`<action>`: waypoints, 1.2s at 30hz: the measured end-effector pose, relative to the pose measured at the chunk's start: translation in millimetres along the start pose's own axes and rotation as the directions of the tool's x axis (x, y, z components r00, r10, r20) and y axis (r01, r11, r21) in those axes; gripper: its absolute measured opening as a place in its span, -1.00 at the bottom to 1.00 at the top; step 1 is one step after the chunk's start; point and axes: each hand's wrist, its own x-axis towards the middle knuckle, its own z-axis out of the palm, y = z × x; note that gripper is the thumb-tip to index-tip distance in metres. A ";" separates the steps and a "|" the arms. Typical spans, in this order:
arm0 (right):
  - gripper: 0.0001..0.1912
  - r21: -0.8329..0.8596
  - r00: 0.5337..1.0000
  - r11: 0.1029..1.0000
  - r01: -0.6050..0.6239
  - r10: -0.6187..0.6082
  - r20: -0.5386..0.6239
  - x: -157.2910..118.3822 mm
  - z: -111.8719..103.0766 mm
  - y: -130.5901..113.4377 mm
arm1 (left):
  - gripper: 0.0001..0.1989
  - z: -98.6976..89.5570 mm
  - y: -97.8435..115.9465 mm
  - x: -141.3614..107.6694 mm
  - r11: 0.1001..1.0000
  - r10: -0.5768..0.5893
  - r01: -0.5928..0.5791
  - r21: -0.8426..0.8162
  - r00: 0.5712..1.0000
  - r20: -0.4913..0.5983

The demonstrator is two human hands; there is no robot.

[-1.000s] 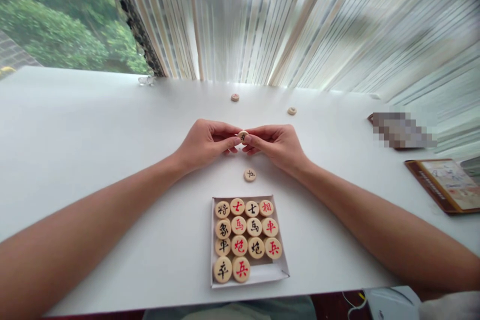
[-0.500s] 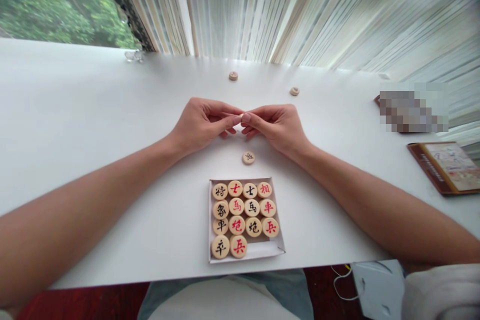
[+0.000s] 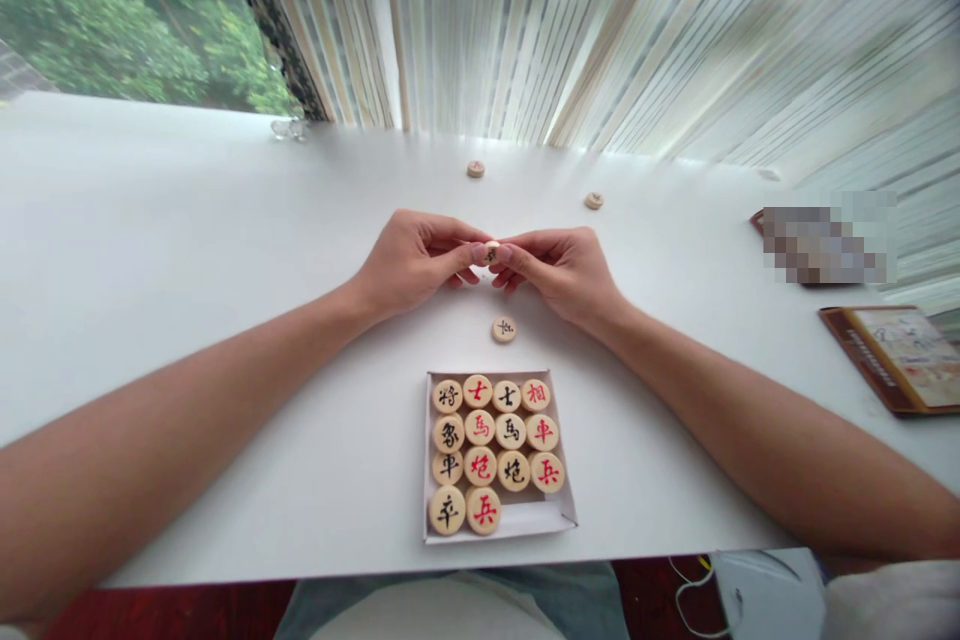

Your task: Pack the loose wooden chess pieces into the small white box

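The left hand and the right hand meet above the middle of the table, both gripping one held xiangqi piece between thumbs and fingers, its black character partly showing. Just nearer the person, a loose xiangqi piece with a black character lies face up on the table, between the hands and the white open box.

The box sits close to the table's near edge. Inside, the visible tops form three rows of four, with two more at the near left corner; black and red characters are mixed. The box's pale floor shows at its near right corner. How deep the pieces are stacked cannot be told.

Near the table's far edge are a far left piece and a far right piece, well apart. A brown-bordered booklet lies by the right edge
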 end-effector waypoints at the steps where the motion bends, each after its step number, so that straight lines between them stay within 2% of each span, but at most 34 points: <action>1: -0.51 0.009 1.000 1.000 -0.011 0.011 0.010 0.4 -0.3 0.4 | -0.55 -0.7 -0.2 0.3 1.000 -0.016 0.016 -0.018 1.000 0.011; 6: -0.55 0.048 0.998 0.998 -0.047 0.045 0.045 2.3 -1.3 2.5 | -0.58 -4.1 -1.5 1.6 0.995 -0.059 0.063 -0.080 0.997 0.054; 16: -0.54 0.105 0.994 0.989 -0.106 0.105 0.012 2.4 0.2 3.7 | -0.55 -6.8 -3.4 -0.1 0.989 -0.107 0.117 -0.093 0.988 0.114; 30: -0.62 0.116 0.996 0.990 -0.081 0.083 -0.012 1.9 5.2 2.7 | -0.71 -7.2 -8.4 -2.8 0.989 -0.089 0.100 -0.107 0.991 0.101; 36: -0.60 0.091 0.998 0.994 -0.062 0.063 -0.005 2.3 3.9 1.9 | -0.68 -4.9 -6.9 -2.2 0.994 -0.058 0.065 -0.083 0.994 0.092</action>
